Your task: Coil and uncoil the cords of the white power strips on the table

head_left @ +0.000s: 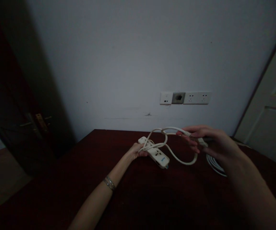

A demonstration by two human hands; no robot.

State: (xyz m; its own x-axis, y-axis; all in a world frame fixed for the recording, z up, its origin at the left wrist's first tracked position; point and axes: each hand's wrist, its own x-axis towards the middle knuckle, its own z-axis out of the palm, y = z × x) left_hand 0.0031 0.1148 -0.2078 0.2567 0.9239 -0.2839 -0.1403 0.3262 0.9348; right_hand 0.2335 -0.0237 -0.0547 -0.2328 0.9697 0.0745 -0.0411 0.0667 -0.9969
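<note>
A white power strip (155,152) is held just above a dark red-brown table (85,179). My left hand (136,151) grips its near side, fingers wrapped round it. Its white cable (176,157) loops up from the strip and across to my right hand (208,140), which is closed on the cable at about chest height over the table. More white cable (215,164) hangs in coils below my right hand, partly hidden by the wrist. A bracelet (110,183) sits on my left wrist.
A row of wall sockets (185,98) is set in the white wall behind the table. A dark door with a brass handle (40,123) stands at the left. A white panelled door (269,111) is at the right.
</note>
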